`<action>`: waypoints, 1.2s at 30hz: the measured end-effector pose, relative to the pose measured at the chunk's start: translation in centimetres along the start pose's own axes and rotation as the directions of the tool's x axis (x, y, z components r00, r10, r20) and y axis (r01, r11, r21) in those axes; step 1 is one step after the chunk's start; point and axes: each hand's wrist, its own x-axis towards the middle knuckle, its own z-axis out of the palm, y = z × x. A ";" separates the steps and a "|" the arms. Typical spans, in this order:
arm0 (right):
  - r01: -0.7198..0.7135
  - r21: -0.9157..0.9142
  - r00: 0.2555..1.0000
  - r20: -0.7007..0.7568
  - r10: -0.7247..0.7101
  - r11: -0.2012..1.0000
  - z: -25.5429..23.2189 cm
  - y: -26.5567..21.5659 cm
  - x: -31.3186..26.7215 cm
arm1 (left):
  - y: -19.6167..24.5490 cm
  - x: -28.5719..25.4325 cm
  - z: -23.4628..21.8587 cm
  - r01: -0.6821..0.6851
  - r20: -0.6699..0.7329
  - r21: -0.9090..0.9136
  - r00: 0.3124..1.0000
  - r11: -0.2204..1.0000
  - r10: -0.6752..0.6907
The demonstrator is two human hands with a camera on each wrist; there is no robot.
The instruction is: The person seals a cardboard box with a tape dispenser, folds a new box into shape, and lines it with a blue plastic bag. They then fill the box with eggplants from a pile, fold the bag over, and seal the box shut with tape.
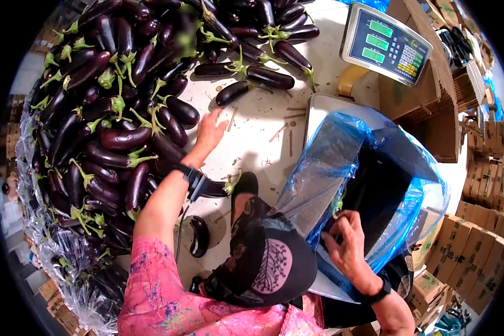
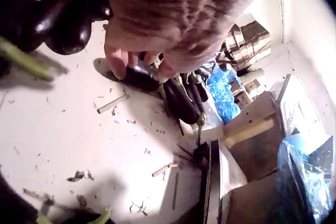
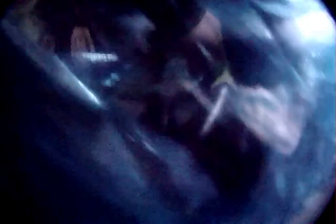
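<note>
My left hand (image 1: 210, 130) stretches out over the white floor at the edge of a big pile of dark purple eggplants (image 1: 106, 112). In the left wrist view its fingers (image 2: 119, 62) are straight and reach down to a single eggplant (image 2: 144, 77), touching it or nearly so. My right hand (image 1: 344, 241) grips the near rim of a blue plastic bag (image 1: 341, 151) that lines a dark open box (image 1: 381, 190). The right wrist view is blurred and shows only dark shapes and blue plastic (image 3: 294, 50).
A digital scale (image 1: 385, 42) stands at the back right on a metal platform (image 1: 319, 106). Stacked cardboard boxes (image 1: 476, 235) fill the right side. A loose eggplant (image 1: 200, 235) lies near my body. Clear plastic sheeting (image 1: 67, 263) lies under the pile. Stem scraps litter the floor.
</note>
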 end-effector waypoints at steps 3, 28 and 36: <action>-0.280 0.086 0.950 0.165 0.263 0.956 -2.7 -1.2 1.0 | -1.0 5.3 2.3 -0.060 -0.122 0.068 0.990 0.996 0.068; -0.329 0.514 0.943 0.231 0.241 0.792 -7.0 -4.8 5.9 | 27.5 -6.4 -8.7 0.118 0.432 -0.746 0.835 0.655 0.341; -0.289 -0.026 0.909 0.307 0.283 0.957 -16.9 0.0 2.4 | 33.8 -7.2 -7.1 -0.225 0.451 -0.694 0.604 0.684 0.657</action>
